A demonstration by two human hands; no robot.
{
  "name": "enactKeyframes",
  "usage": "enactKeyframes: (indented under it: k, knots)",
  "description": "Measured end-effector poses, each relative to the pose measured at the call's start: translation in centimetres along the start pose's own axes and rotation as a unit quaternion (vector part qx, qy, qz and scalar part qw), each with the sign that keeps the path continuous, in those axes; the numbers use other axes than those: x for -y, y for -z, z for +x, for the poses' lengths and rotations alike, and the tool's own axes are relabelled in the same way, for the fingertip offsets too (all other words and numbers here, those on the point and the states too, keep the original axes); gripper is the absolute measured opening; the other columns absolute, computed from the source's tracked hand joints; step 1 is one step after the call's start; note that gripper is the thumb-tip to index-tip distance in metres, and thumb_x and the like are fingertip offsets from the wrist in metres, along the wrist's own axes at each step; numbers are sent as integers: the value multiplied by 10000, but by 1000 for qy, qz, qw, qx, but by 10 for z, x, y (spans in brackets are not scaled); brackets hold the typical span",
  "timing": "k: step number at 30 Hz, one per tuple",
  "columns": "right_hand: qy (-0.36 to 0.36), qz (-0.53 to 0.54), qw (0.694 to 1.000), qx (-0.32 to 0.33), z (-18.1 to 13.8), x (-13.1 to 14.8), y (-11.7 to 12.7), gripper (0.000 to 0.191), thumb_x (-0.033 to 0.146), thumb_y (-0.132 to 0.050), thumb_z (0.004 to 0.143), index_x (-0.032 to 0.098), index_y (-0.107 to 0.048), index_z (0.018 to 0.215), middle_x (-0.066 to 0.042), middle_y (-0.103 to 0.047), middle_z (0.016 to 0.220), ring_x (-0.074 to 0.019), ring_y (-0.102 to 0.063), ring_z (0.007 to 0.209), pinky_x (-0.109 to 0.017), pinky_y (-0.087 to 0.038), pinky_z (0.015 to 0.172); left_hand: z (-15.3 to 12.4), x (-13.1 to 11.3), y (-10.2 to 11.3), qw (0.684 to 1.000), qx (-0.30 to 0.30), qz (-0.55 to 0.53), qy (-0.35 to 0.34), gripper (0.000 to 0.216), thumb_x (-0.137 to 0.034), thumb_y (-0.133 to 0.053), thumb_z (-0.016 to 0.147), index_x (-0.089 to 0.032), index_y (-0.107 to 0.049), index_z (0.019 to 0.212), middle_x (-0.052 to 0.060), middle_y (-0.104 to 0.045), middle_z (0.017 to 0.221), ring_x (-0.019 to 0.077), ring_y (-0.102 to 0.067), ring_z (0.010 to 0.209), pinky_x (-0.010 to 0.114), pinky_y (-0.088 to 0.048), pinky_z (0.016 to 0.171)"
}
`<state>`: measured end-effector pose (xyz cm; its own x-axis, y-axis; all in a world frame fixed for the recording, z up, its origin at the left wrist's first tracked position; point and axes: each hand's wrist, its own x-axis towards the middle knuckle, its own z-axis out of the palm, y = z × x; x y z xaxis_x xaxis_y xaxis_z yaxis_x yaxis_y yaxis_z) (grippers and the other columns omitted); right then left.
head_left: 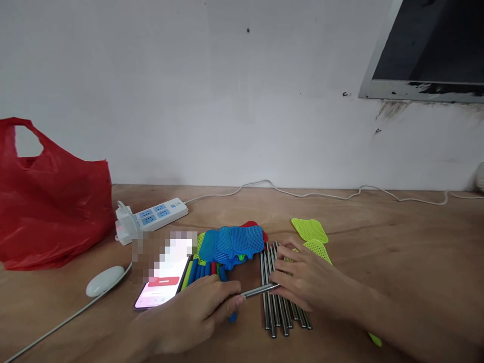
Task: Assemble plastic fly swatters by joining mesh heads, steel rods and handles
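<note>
My left hand (200, 315) is closed in a pinch on one end of a thin metal rod (260, 290) that lies crosswise. My right hand (306, 280) rests with fingers stretched over a row of several metal rods (280, 315), its fingertips at the crosswise rod's other end. A stack of blue mesh fly-swatter heads (232, 244) with coloured handles (196, 272) lies just beyond my left hand. Yellow-green swatter heads (310, 229) lie beyond my right hand.
A phone (161, 290) with a lit screen lies left of the swatters. A white power strip (153, 214) with its cable, a white oval device (104, 281) and a red plastic bag (49, 201) are at the left. A white wall rises behind the wooden table (416, 237).
</note>
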<state>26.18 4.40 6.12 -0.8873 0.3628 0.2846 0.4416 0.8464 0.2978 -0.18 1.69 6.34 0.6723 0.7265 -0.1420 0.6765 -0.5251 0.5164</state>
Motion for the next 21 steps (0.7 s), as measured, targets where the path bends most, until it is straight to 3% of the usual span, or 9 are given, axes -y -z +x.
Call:
enactKeyframes:
  k: [4, 9, 21]
  knots:
    - [23, -37, 999, 5, 0, 6, -8, 265, 244, -487, 1001, 182, -656, 807, -35, -671, 718, -224, -543, 732, -415, -358, 826, 3, 0, -7, 1000, -3, -2, -1, 428, -476, -282, 1061, -221, -559, 859, -1, -583, 785, 185, -542, 760, 285, -379, 675]
    - [-3, 21, 1000, 12, -5, 2, -12, 275, 230, -484, 999, 194, -617, 762, -15, -661, 681, -201, -529, 709, -379, -332, 792, 7, -1, -17, 998, -44, 44, 8, 477, -477, -245, 1062, -216, -566, 825, 13, -590, 740, 203, -556, 703, 297, -350, 634]
    - [-67, 147, 986, 25, -13, -13, 9, 358, 235, -387, 1030, 205, -537, 706, 0, -603, 661, -185, -453, 740, -367, -323, 821, -3, -1, 3, 996, -39, 77, 14, 537, -515, -216, 1053, -222, -599, 817, 20, -599, 724, 204, -556, 675, 297, -349, 620]
